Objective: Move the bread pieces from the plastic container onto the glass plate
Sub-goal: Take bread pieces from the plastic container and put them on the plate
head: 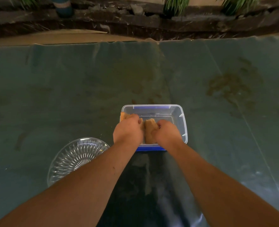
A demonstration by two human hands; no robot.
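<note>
A clear plastic container (178,115) with blue clips sits in the middle of a green mat. Both my hands are inside it. My left hand (128,131) is closed on a tan bread piece (123,115) that sticks out over the container's left rim. My right hand (167,131) grips a second bread piece (149,128) near the container's front. The two pieces nearly touch between my hands. A cut-glass plate (75,157) lies on the mat to the front left of the container, partly hidden by my left forearm.
The green mat (70,87) covers the ground and carries brown stains at the centre and right. Beyond its far edge lie cardboard (53,37), dark rubble and plants (176,5). A dark glossy sheet (143,194) lies between my forearms.
</note>
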